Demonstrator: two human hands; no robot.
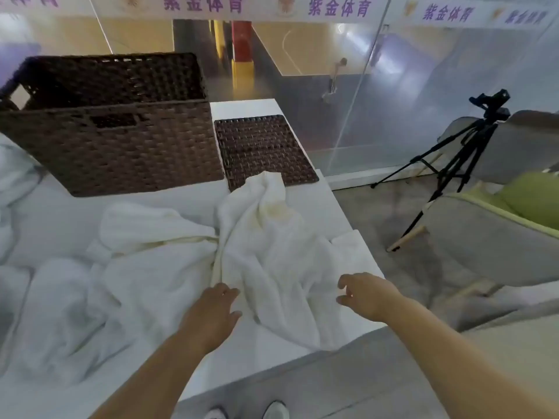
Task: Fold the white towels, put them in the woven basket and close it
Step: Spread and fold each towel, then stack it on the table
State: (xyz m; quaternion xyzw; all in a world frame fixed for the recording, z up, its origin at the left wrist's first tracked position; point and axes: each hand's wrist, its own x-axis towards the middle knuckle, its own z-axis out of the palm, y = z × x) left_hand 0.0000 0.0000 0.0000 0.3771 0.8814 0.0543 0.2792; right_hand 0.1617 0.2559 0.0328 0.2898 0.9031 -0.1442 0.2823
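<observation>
A crumpled white towel [272,243] lies on the white table [305,195], its far end resting on the flat woven lid [260,146]. The dark brown woven basket [121,152] stands open at the back left. More rumpled white towels [90,297] spread over the left side. My left hand [214,309] rests on the towel's near left edge, fingers apart. Over the towel's right edge hovers my right hand [366,294], fingers curled and apart, holding nothing.
The table's right edge runs diagonally just right of the towel. Beyond it stand a black tripod [453,164] with a camera and a grey chair [499,237] with a green cushion. A glass wall is behind the table.
</observation>
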